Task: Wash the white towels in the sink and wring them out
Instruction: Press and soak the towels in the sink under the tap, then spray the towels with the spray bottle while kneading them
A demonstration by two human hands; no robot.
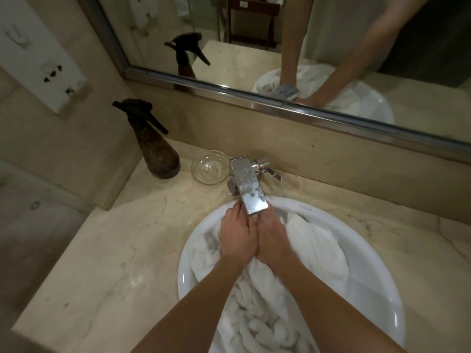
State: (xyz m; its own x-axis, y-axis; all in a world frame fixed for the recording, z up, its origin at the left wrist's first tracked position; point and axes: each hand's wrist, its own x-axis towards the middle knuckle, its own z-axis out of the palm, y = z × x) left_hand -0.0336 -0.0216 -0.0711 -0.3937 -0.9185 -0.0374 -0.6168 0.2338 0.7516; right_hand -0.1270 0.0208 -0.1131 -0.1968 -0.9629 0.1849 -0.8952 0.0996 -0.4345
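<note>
The white towels [313, 253] lie wet and bunched in the sink [377, 281]. Cloth under the faucet [251, 191] is pressed by the left hand [237, 238] and right hand [271, 238], side by side; finger curl cannot be told. Washing seems underway; wringing remains.

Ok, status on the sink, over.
Both hands, left and right, pressed together on white towels in sink. Grip unclear. Faucet spout overhangs fingers.
</note>
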